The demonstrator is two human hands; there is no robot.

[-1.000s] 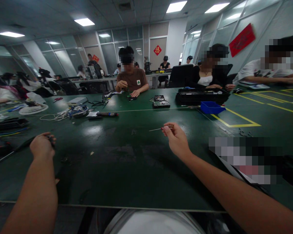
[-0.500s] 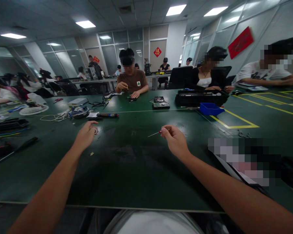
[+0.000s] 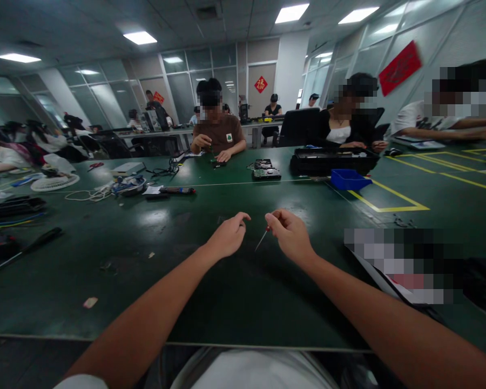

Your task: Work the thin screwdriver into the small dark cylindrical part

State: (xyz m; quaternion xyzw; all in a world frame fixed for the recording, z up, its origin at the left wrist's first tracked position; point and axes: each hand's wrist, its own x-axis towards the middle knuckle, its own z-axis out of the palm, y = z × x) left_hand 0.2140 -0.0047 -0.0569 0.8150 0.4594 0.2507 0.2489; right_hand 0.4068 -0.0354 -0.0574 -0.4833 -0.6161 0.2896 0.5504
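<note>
My right hand (image 3: 291,233) is closed around the red handle of a small screwdriver (image 3: 261,239). Its thin metal shaft slants down and to the left, tip above the green table. Just left of it is my left hand (image 3: 228,236), index finger stretched towards the screwdriver but apart from it. The other fingers of that hand bend inward and are partly hidden; I see nothing held there. A narrow ring-like band shows near its fingers.
Hard drives (image 3: 266,169) lie across the table (image 3: 227,302), near a black toolbox (image 3: 334,161) and a blue bin (image 3: 350,180). A dark-handled tool (image 3: 178,190) and tangled cables (image 3: 128,185) lie left. A long screwdriver (image 3: 44,239) is far left. A co-worker (image 3: 221,135) sits opposite.
My left hand has moved right, from the left part of the table to beside my right hand. The screwdriver has swung from nearly level to pointing more steeply down.
</note>
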